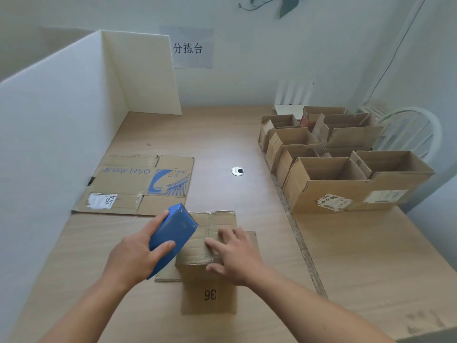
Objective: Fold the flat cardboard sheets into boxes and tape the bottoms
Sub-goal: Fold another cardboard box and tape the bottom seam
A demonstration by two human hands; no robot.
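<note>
**Wooden table, small box under both hands**

Light wood covers the table, which has a white partition along its left side and far-left corner. On the pale wall behind hangs a paper sign with three printed characters. A small round metal cap sits in the tabletop near the middle.

The box stands at the near middle of the table, closed flaps facing up and "36" printed upside down on its near side. Loose flaps spread out flat on the wood around its base.

The left hand grips a blue tape dispenser, with the thumb on its upper face and the fingers wrapped round the body. The dispenser's toothed end points away, over the left part of the box top.

The right hand lies palm down on the box top. Its fingers are straight and spread, pressing the flaps and holding nothing.

A flat sheet with blue print and a white label lies on the table to the far left of the box, close to the partition. Well apart on the right stands a cluster of open boxes, mouths up and touching one another. A white chair shows behind them
</note>
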